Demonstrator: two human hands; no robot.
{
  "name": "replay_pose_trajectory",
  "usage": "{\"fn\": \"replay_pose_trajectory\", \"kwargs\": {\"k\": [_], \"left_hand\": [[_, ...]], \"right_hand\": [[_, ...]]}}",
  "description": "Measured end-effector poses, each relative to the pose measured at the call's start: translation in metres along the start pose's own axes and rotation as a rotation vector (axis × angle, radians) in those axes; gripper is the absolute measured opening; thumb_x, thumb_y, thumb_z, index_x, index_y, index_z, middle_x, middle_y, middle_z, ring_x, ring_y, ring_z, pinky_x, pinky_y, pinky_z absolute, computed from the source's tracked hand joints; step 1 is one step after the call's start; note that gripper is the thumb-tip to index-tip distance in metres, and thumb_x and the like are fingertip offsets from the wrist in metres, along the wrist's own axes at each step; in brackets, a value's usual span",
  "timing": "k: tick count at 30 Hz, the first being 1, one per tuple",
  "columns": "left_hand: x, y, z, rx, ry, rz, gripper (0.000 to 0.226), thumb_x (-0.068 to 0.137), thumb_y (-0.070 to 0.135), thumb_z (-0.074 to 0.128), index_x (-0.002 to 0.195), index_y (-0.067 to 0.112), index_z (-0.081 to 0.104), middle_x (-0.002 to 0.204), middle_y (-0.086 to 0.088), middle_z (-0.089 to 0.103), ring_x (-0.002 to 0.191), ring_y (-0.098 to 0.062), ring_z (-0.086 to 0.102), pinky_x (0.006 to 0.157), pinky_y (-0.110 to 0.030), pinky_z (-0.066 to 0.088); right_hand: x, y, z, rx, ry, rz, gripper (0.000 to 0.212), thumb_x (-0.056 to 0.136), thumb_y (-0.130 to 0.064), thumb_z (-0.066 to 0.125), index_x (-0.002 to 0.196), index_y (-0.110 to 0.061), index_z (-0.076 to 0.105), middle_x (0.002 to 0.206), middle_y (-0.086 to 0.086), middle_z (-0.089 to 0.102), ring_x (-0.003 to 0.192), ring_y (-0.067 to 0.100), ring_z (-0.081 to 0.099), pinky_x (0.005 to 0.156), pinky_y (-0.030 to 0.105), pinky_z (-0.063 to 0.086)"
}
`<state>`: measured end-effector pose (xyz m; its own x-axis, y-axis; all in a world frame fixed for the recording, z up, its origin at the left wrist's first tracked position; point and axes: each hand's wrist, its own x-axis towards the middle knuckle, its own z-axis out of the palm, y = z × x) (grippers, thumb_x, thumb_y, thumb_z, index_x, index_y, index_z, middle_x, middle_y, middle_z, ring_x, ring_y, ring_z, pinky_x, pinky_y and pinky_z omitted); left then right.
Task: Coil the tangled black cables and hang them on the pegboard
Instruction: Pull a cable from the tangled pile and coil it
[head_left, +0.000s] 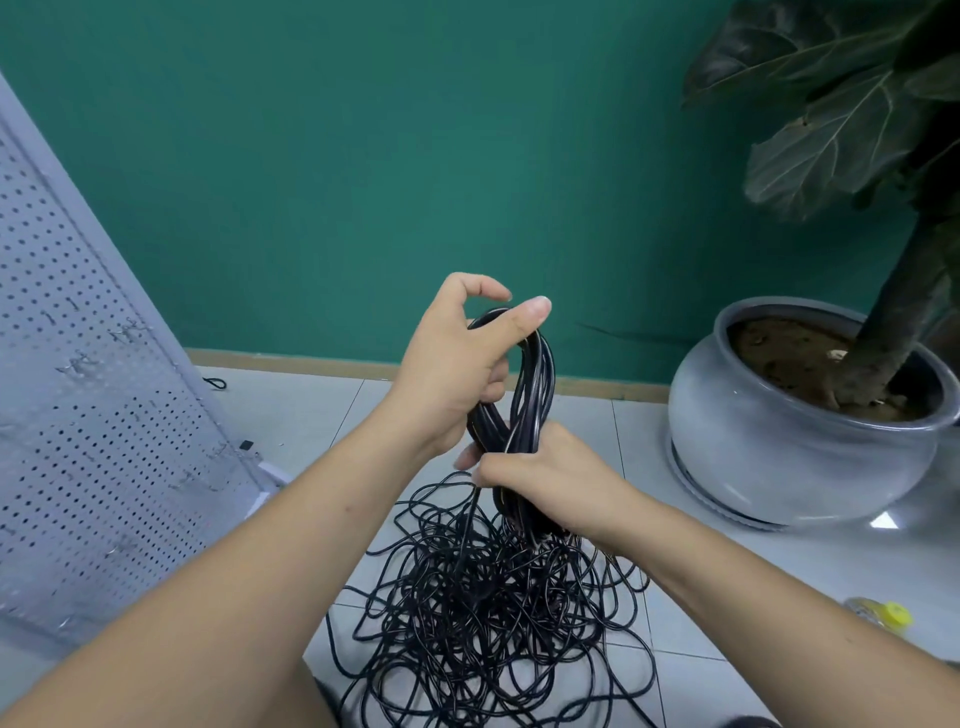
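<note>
Left hand (457, 364) holds coil (539, 384) top, right hand (545, 470) bottom; tangle (467, 597) below; pegboard (93, 415) perhaps leaning.

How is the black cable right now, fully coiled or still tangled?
Partly coiled. A bundle of loops is held between the left hand and right hand, while a tangled heap lies on the floor below.

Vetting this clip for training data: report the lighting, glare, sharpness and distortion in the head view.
Head view: even, soft light, faint shadows; glare patch on the floor tile by the pot; plant leaves dark; coil sharp; pegboard slants, likely wide-angle distortion.
</note>
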<state>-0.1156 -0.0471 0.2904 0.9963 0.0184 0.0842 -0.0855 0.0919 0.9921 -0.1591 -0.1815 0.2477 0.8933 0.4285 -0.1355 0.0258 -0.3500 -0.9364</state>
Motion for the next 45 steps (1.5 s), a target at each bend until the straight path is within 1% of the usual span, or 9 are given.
{"fn": "replay_pose_trajectory", "kwargs": {"k": [6,13,20,24,29,32,36,40,45], "left_hand": [[-0.002,0.002,0.003,-0.006,-0.022,0.047,0.043,0.097,0.027,0.080,0.124,0.012,0.049,0.071,0.003,0.033,0.055,-0.018,0.017,0.044,-0.026,0.021],[0.000,0.004,0.008,0.000,0.015,0.092,0.039,0.098,0.033,0.078,0.121,0.016,0.051,0.071,0.005,0.047,0.055,-0.018,0.030,0.050,-0.032,0.032],[-0.006,-0.029,0.010,0.030,-0.103,-0.042,0.058,0.108,0.063,0.040,0.132,0.015,0.062,0.114,-0.012,0.076,0.103,-0.020,0.072,0.096,-0.044,0.059],[-0.026,-0.074,0.017,0.281,-0.233,-0.180,0.030,0.102,0.030,0.046,0.124,0.026,0.064,0.113,0.006,0.078,0.111,-0.007,0.071,0.104,-0.045,0.052],[-0.064,-0.105,0.039,0.467,-0.375,-0.166,0.032,0.107,0.018,0.044,0.130,0.034,0.058,0.122,0.019,0.075,0.119,0.002,0.066,0.111,-0.037,0.049],[-0.081,-0.112,0.050,0.488,-0.371,-0.166,0.018,0.112,0.029,0.042,0.123,0.031,0.056,0.110,0.012,0.079,0.105,-0.003,0.073,0.101,-0.041,0.056],[-0.095,-0.092,0.061,0.652,-0.425,-0.150,0.020,0.113,0.036,0.044,0.107,0.022,0.057,0.074,0.000,0.072,0.057,-0.007,0.060,0.061,-0.026,0.051],[-0.092,-0.062,0.046,0.856,-0.395,0.032,0.028,0.105,0.041,0.057,0.091,0.019,0.065,0.067,0.006,0.060,0.058,-0.011,0.053,0.057,-0.026,0.041],[-0.074,-0.019,0.018,0.687,-0.325,0.113,0.026,0.091,0.038,0.082,0.076,0.022,0.070,0.052,0.013,0.052,0.049,-0.005,0.041,0.052,-0.025,0.033]], "right_hand": [[0.003,-0.003,-0.007,-0.088,0.004,-0.016,0.033,0.084,-0.016,0.067,0.077,-0.001,0.038,0.064,0.000,0.036,0.059,0.018,0.034,0.055,0.033,0.030],[0.005,0.006,-0.004,0.120,0.047,0.012,0.020,0.078,-0.021,0.060,0.070,-0.002,0.060,0.064,0.013,0.065,0.059,0.025,0.063,0.065,0.037,0.046],[0.011,0.006,-0.025,0.197,0.282,-0.006,0.018,0.070,-0.027,0.061,0.071,-0.009,0.056,0.061,0.012,0.053,0.052,0.030,0.059,0.049,0.026,0.040],[0.012,0.002,-0.047,0.281,0.394,-0.057,0.020,0.068,-0.022,0.060,0.068,-0.005,0.049,0.060,0.017,0.043,0.052,0.031,0.049,0.050,0.030,0.037],[0.009,0.001,-0.056,0.370,0.496,-0.057,0.023,0.068,-0.025,0.061,0.068,-0.005,0.049,0.062,0.018,0.044,0.054,0.029,0.048,0.053,0.035,0.037],[0.008,0.002,-0.048,0.382,0.555,-0.077,0.020,0.075,-0.022,0.062,0.071,-0.006,0.050,0.062,0.018,0.044,0.049,0.027,0.052,0.050,0.033,0.039],[0.009,0.002,-0.047,0.328,0.647,-0.081,0.024,0.087,-0.009,0.059,0.068,-0.008,0.046,0.055,0.013,0.043,0.050,0.025,0.048,0.044,0.028,0.037],[0.015,0.008,-0.063,0.103,0.687,-0.086,0.033,0.082,-0.018,0.057,0.068,-0.002,0.032,0.054,0.009,0.041,0.054,0.024,0.040,0.051,0.040,0.037],[0.018,0.019,-0.066,-0.246,0.524,-0.042,0.018,0.089,-0.024,0.059,0.078,-0.018,0.047,0.066,0.003,0.064,0.059,0.021,0.054,0.059,0.033,0.050]]}}
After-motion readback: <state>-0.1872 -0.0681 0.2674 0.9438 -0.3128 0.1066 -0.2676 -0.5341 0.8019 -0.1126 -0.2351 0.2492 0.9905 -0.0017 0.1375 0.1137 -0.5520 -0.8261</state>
